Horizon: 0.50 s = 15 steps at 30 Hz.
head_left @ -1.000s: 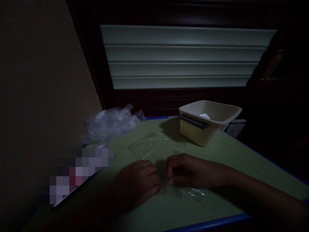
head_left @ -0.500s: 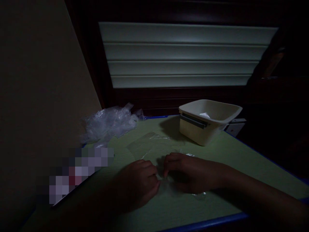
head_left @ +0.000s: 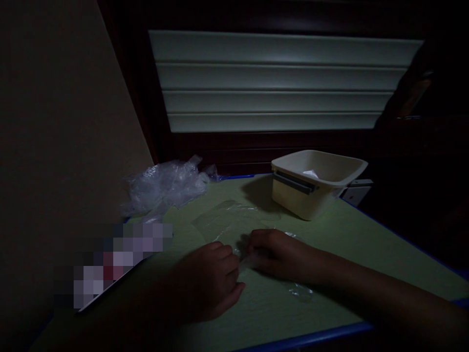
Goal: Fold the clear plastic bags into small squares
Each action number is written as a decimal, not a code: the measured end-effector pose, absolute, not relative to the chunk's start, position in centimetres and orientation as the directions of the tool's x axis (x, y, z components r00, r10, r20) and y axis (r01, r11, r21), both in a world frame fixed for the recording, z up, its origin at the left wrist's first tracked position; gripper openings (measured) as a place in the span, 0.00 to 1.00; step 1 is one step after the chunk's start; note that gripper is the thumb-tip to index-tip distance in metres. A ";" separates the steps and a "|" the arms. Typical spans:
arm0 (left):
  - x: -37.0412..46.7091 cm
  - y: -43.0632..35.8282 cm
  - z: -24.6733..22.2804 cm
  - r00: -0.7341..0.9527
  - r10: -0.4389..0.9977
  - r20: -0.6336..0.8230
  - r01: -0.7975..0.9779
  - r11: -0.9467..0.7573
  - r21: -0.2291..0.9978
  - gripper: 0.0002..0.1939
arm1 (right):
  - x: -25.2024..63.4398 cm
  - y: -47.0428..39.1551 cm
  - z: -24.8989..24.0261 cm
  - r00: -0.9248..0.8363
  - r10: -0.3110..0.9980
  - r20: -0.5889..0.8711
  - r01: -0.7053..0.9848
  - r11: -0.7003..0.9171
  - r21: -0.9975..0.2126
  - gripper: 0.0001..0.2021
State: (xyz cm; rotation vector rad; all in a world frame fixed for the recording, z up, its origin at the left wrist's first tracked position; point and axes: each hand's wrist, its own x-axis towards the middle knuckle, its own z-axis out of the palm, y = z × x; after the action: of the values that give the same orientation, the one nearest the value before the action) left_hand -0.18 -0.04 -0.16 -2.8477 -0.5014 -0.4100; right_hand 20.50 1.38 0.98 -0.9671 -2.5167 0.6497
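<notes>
My left hand (head_left: 214,281) rests low over the green table (head_left: 351,293), its fingers curled at the edge of a clear plastic piece. Facing it, my right hand (head_left: 280,254) has its fingers pinched together on the clear plastic (head_left: 249,261), which shows faintly between the two hands. Beyond them a thin transparent plastic sheet (head_left: 227,220) lies flat. Another shiny bit of clear plastic (head_left: 301,292) is on the table below my right wrist. Dim light hides the exact outlines of the plastic.
A cream tub (head_left: 293,198) with a grey handle stands at the back right, something whitish inside. Crumpled clear plastic bags (head_left: 168,183) are heaped at the back left. A blurred flat item (head_left: 120,264) lies at the left edge. Behind is a slatted panel (head_left: 271,78).
My right hand has shifted slightly left and up, its thumb drawn closer to its fingers. My left thumb has moved a little away from its fingers.
</notes>
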 end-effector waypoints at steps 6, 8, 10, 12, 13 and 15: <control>-0.1 -0.1 0.2 0.912 0.264 0.313 0.331 -0.925 -0.186 0.12 | 20.2 1.4 0.4 -0.578 0.807 0.123 0.584 0.514 -0.628 0.06; -0.1 -0.1 0.2 0.912 0.257 0.320 0.325 -0.928 -0.180 0.11 | 20.1 1.4 0.4 -0.549 0.826 0.126 0.601 0.495 -0.627 0.10; 0.0 -0.1 0.3 0.910 0.259 0.325 0.327 -0.929 -0.174 0.11 | 20.0 1.3 0.3 -0.530 0.837 0.139 0.621 0.494 -0.608 0.13; 0.0 -0.2 0.5 0.908 0.267 0.324 0.330 -0.930 -0.160 0.11 | 20.0 1.3 0.2 -0.519 0.841 0.153 0.631 0.497 -0.596 0.14; 0.0 -0.3 0.6 0.907 0.273 0.321 0.334 -0.931 -0.151 0.12 | 20.0 1.3 0.2 -0.515 0.842 0.159 0.631 0.499 -0.595 0.15; 0.1 -0.4 0.8 0.902 0.292 0.318 0.345 -0.930 -0.127 0.12 | 19.9 1.3 0.2 -0.516 0.840 0.169 0.626 0.504 -0.595 0.15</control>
State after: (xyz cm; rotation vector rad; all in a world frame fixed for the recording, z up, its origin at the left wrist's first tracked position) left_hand 0.09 -0.41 0.77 -2.8865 -0.4877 -0.4414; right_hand 19.94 1.30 0.22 -1.2073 -2.3104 0.6549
